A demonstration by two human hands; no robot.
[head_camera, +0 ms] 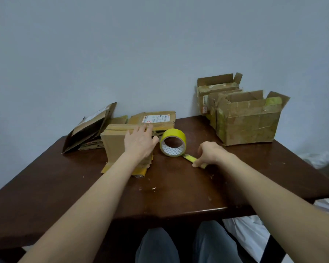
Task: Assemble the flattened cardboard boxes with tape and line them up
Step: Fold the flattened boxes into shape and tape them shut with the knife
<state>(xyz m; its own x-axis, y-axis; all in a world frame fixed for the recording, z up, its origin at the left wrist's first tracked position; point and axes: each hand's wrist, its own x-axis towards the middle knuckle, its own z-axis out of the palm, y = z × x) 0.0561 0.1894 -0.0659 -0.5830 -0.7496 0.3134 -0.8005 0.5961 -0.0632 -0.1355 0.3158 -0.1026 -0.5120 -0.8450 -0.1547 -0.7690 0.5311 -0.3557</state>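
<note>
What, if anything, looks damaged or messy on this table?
The assembled brown cardboard boxes at the far right are battered, with ragged flaps and patches of old yellowish tape, and small pale scraps litter the dark wooden table.

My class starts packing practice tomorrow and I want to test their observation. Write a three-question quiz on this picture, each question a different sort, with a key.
1. True or false: the left hand lies flat on a flattened box.
2. Where do the assembled boxes stand? A) far right of the table B) its near left corner C) on the floor
3. Fill in: the right hand pinches the loose end of the yellow roll of ____.
Key: 1 true; 2 A; 3 tape.
</note>
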